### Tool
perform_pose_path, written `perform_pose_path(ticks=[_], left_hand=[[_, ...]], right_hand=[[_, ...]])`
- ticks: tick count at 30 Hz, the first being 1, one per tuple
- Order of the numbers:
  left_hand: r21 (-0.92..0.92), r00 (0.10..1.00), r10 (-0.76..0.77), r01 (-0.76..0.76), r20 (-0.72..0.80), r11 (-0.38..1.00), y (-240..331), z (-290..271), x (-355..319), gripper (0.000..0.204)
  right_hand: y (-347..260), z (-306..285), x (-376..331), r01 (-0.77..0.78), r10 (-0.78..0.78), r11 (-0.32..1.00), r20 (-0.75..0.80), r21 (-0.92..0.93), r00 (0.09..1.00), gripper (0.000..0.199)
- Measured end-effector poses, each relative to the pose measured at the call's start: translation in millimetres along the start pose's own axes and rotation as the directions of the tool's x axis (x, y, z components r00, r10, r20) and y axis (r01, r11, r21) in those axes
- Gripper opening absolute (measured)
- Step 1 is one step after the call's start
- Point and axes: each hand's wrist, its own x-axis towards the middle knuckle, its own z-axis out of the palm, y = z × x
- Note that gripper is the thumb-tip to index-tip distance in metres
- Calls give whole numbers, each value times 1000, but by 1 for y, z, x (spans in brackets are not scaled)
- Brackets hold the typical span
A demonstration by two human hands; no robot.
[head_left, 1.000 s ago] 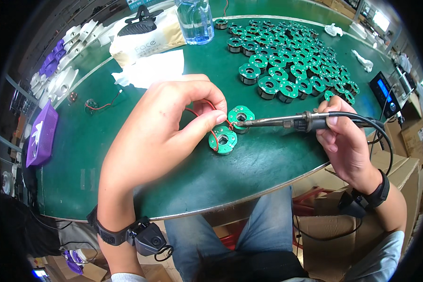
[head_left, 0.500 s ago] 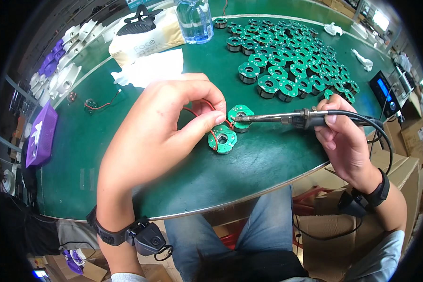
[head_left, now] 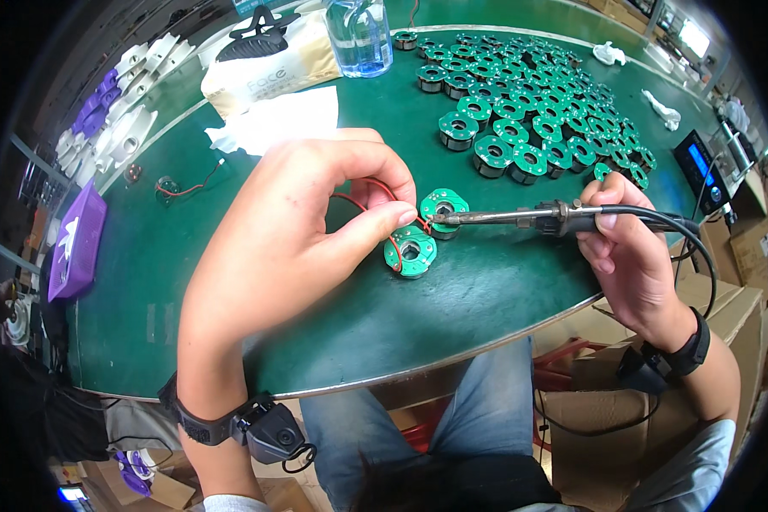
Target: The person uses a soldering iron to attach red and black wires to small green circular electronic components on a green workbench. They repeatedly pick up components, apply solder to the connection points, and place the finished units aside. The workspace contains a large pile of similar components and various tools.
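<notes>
My left hand (head_left: 311,200) is closed in a pinch on a thin red wire (head_left: 382,183) that loops through its fingers. The wire runs down to a round green circuit board (head_left: 412,253) with a hole in its middle. Just behind stands a second ring-shaped board (head_left: 449,205) on a dark coil body. In my right hand (head_left: 631,243) is a soldering iron (head_left: 520,216), held like a pen and pointing left. Its tip lies over the near-left side of the second board, right by the wire's end; whether they touch I cannot tell.
Many similar boards (head_left: 529,158) crowd the table's far right. A tissue pack (head_left: 269,81), a water container (head_left: 357,38) and white tissue (head_left: 286,119) lie behind my left hand. At the left is a purple basket (head_left: 78,243); at the right, a soldering station (head_left: 700,171).
The view has shifted slightly, so most table things sit a little farther right. Both hands keep their grips, and the iron's tip stays by the wire and the second board.
</notes>
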Motion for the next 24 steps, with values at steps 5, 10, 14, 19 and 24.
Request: perform_pose_path(ticks=[5,10,14,19,24], left_hand=[[22,1000,19,-20,4,1000,0,0,1,4],[29,1000,26,-26,-4,999,0,0,1,4],[41,1000,26,-26,-1,999,1,-1,1,4],[46,999,37,-37,-6,998,0,-1,1,4],[51,999,33,-33,-6,998,1,-1,1,4]], right_hand=[[-1,1,0,5,-5,1000,-19,4,1000,9],[1,-2,1,13,-13,1000,1,-7,1000,9],[1,-2,0,14,-14,1000,-1,-12,1000,9],[1,-3,0,16,-16,1000,19,-14,1000,9],[1,-2,0,13,-13,1000,16,-13,1000,9]])
